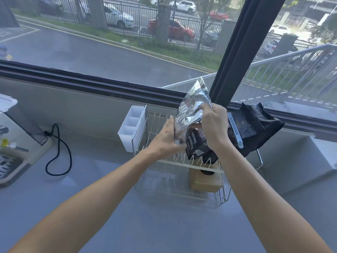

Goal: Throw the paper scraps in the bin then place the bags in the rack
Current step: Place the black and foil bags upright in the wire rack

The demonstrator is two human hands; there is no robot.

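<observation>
A crinkled silver foil bag (192, 108) is held upright over the wire rack (160, 162) on the grey counter. My left hand (165, 138) grips its lower left edge and my right hand (215, 125) pinches its right side near the top. In the rack stands a dark brown coffee bag (196, 146), partly hidden behind my right hand. A black bag (255, 125) with a pale blue clip (235, 132) leans at the rack's right end. No paper scraps or bin are in view.
A white divided caddy (132, 126) hangs on the rack's left end. A tan box (205, 181) sits under the rack. A black cable (59, 152) loops on the counter left, beside an appliance (14, 143). A window frame (91, 83) runs behind.
</observation>
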